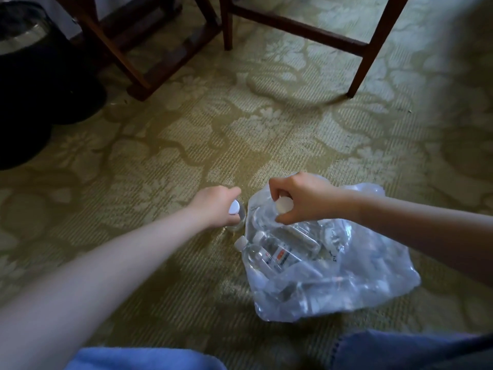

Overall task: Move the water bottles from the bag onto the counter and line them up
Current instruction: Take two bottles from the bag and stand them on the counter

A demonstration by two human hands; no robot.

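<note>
A clear plastic bag (360, 284) lies on the patterned carpet, holding several water bottles. One bottle with a white cap (269, 253) lies on its side at the bag's mouth. My right hand (304, 198) grips the white-capped neck of an upright bottle (283, 204) at the bag's top left edge. Just left of the bag, my left hand (213, 206) is closed around the top of another upright bottle (236, 210), which stands on the carpet outside the bag. Most of both held bottles is hidden by my hands.
Dark wooden furniture legs (362, 52) and a luggage-rack frame (128, 49) stand on the carpet beyond the bag. A black bin (29, 84) sits at the far left. My knees in blue denim (400, 351) fill the bottom edge.
</note>
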